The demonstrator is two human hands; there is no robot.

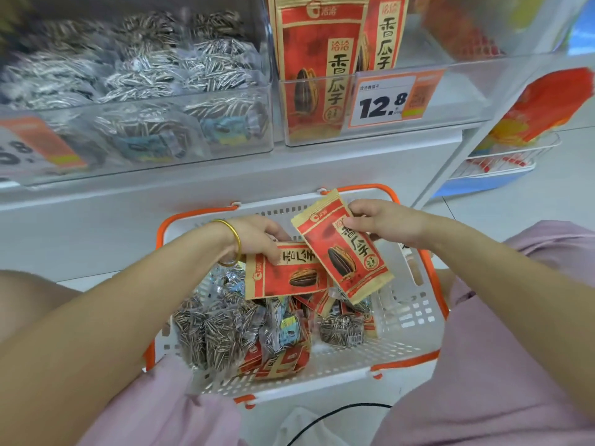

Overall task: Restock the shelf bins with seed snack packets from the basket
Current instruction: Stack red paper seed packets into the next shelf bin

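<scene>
From the head view, the left grip [257, 241], a gold bangle [232, 243] on its wrist, reaches in from the left over the basket [415, 313], fingers curled onto the top edge of a red seed packet [286, 273] held lying sideways. The right grip [381, 220] comes in from the right and pinches a second red packet [346, 252] by its upper right edge; this one is tilted and overlaps the first packet's right end. Below both, the basket holds clear packets of striped seeds [209, 326] and more red packets [277, 362]. Above on the shelf, the left bin [225, 101] is filled with clear seed packets, and the right bin [450, 91] holds upright red packets beside a price tag [383, 101].
</scene>
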